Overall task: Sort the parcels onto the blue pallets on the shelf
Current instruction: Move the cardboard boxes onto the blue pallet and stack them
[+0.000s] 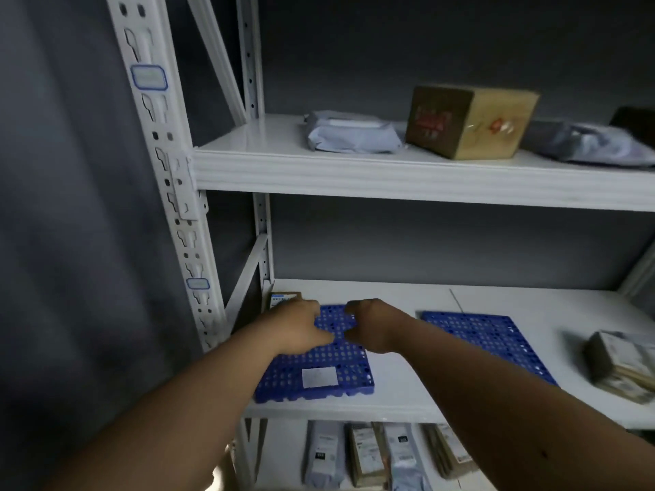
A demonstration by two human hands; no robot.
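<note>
Two blue perforated pallets lie on the middle shelf (407, 402): the left pallet (319, 363), with a white label near its front edge, and the right pallet (478, 334). Both my hands hover over the back half of the left pallet. My left hand (297, 327) reaches toward a small brown parcel (285, 297) with a printed label at the pallet's back left corner. Its fingers hide part of the parcel, so I cannot tell if they grip it. My right hand (372, 326) is beside it, fingers loosely curled, nothing in it.
A stack of brown parcels (620, 366) sits at the middle shelf's right end. The upper shelf holds a grey bag (351, 134), a cardboard box (468, 122) and a dark bag (581, 143). Several parcels (365, 455) lie on the bottom shelf. The white upright (170, 171) stands left.
</note>
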